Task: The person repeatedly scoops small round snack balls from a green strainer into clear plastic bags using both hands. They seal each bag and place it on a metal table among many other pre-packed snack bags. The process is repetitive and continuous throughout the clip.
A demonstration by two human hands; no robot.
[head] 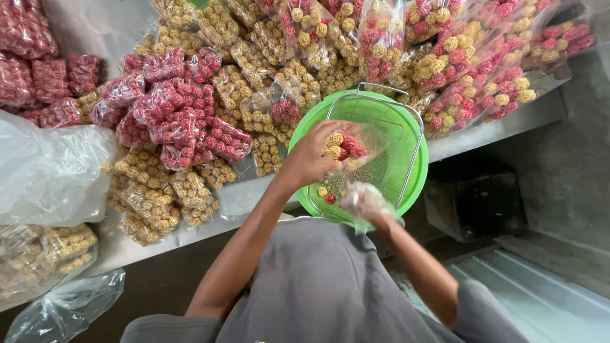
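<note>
The worktop [495,124] is heaped with filled packets [190,121] of red and yellow snack balls. At its edge, a wire basket [381,146] sits in a green bowl [416,190]. Above it, the left hand [311,155] has its grip clamped on a small clear bag [346,146] of balls; the gloved right hand [365,202] is cupped below, its grip unclear. Keeping the bag over the basket should catch strays.

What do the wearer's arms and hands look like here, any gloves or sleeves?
Left hand is bare: no glove, ring or watch visible. Right hand is covered by a thin, loose, clear plastic glove, crinkled and bunched at the wrist. Both forearms are uncovered to the elbow. Grey fabric shows at the right upper arm, apparently a short sleeve matching the grey garment below.
</note>
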